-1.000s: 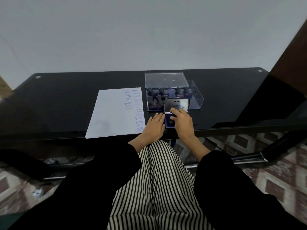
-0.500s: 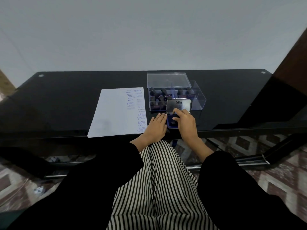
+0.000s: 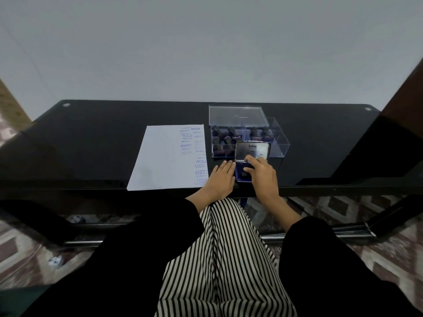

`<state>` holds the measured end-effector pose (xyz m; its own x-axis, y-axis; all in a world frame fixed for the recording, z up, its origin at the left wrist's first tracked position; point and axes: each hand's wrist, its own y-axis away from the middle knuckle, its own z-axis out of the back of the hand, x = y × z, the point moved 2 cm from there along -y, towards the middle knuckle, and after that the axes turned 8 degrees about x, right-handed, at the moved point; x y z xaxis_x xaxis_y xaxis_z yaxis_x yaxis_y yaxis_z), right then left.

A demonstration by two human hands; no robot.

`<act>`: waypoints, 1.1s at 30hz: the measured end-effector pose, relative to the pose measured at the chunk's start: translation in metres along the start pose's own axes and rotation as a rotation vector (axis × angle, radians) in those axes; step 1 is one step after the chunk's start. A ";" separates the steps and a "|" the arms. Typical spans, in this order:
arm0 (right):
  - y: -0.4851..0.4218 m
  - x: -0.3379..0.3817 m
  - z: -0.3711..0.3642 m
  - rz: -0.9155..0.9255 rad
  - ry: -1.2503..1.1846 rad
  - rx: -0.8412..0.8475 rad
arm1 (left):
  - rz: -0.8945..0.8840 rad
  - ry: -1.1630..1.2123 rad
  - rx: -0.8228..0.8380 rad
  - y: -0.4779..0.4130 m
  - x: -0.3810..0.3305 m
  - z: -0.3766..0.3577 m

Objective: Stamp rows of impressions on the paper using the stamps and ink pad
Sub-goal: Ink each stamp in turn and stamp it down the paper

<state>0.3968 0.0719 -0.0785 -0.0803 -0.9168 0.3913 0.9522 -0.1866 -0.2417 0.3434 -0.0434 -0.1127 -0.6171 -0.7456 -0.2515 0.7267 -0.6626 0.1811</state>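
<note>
A white paper (image 3: 164,156) lies on the black table, with blue impressions in columns along its right side. To its right stands the open ink pad (image 3: 240,177), blue base flat and metal lid (image 3: 251,151) raised. My right hand (image 3: 262,179) is over the pad, its fingers curled round a small dark stamp (image 3: 248,170) pressed onto the ink; most of the stamp is hidden. My left hand (image 3: 220,179) lies flat on the table between the paper's right edge and the pad, fingertips touching the pad's left side.
Behind the pad stands a clear plastic box (image 3: 278,143) holding several dark-handled stamps (image 3: 225,138), its clear lid (image 3: 237,115) leaning at the back. The glass table's front edge (image 3: 320,187) runs just under my wrists. My striped lap fills the foreground.
Both hands stay where they were at the ink pad; only the camera view has shifted slightly.
</note>
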 end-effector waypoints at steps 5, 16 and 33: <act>-0.013 -0.001 0.003 -0.013 0.057 0.103 | -0.033 0.075 0.021 0.000 0.004 0.014; -0.064 0.063 0.019 0.074 -0.275 0.003 | 0.046 0.355 -0.452 0.016 0.084 0.085; -0.123 0.123 -0.057 0.129 -0.254 0.256 | 0.227 0.317 -0.350 0.004 0.180 0.068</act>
<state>0.2535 -0.0379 -0.0515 0.0905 -0.8039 0.5878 0.9951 0.0490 -0.0862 0.2147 -0.1848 -0.0931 -0.3505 -0.7737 -0.5278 0.9222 -0.3835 -0.0502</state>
